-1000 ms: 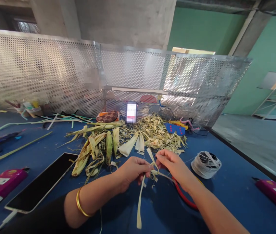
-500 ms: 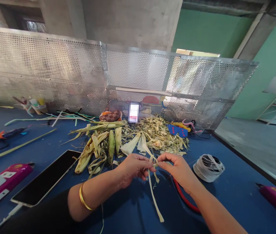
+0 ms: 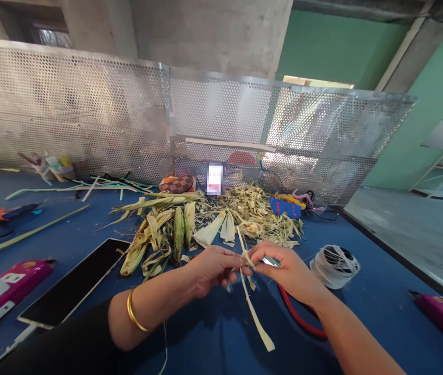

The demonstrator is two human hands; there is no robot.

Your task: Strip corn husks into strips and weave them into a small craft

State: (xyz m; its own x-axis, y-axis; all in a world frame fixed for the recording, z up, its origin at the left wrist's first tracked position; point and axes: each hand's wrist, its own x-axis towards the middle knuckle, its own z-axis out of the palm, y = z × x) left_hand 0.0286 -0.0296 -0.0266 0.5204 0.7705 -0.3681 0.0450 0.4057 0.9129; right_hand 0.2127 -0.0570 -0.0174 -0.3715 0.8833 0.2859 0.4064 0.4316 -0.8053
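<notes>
Pale strips of corn husk (image 3: 256,319) cross between my two hands, forming a small loop or knot at the fingertips. My left hand (image 3: 217,268) pinches the husk strip from the left, thumb and index finger closed on it. From the right, my right hand (image 3: 278,265) pinches the same piece close to the crossing. One strip end hangs down toward me, and another points up and away. Partly behind my right hand lie red-handled scissors (image 3: 299,320), their blades mostly hidden. Just beyond my hands are two wide pale husk pieces (image 3: 210,230) on the blue table (image 3: 206,333).
Heaped corn husks (image 3: 151,239) and shredded husk (image 3: 264,211) lie ahead. A spool of white string (image 3: 334,266) stands at right. On the left are a dark-screened phone (image 3: 75,284) and a magenta power strip (image 3: 18,286). A perforated metal screen (image 3: 221,114) closes off the back.
The upper end of the husk strip now stands nearly straight above my fingers, while the hanging end has swung slightly right. Both hands keep their pinch in almost the same place.
</notes>
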